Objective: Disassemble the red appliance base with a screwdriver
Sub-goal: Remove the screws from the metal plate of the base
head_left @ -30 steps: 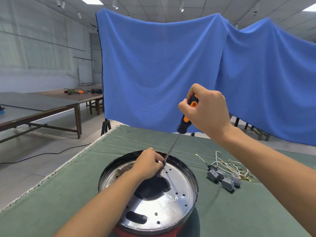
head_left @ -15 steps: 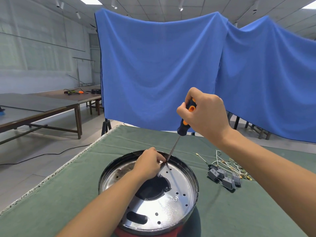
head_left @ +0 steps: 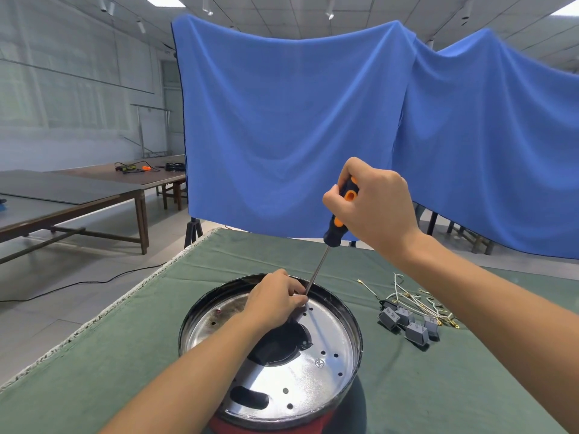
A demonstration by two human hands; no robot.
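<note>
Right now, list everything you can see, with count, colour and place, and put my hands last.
Round red appliance base: one, red, near table centre.
Perforated shiny metal plate: one, silver, on the base.
Black-and-orange-handled screwdriver: one, tip at the plate's far side.
Small grey plastic blocks: several, grey, right of the base.
Loose white wires: a bundle, beside the blocks.
Green table cloth: one, covering the table.
Hanging blue cloth: blue, behind the table.
Brown wooden tables: two, left background.
Left hand: pinching the screwdriver shaft.
Right hand: grip on the handle.

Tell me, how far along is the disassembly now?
Done: grey parts with wires lie loose on the green cloth. In hand: right hand grips the screwdriver, left hand pinches its tip at the metal plate. Left: the plate sits in the red base.
</note>
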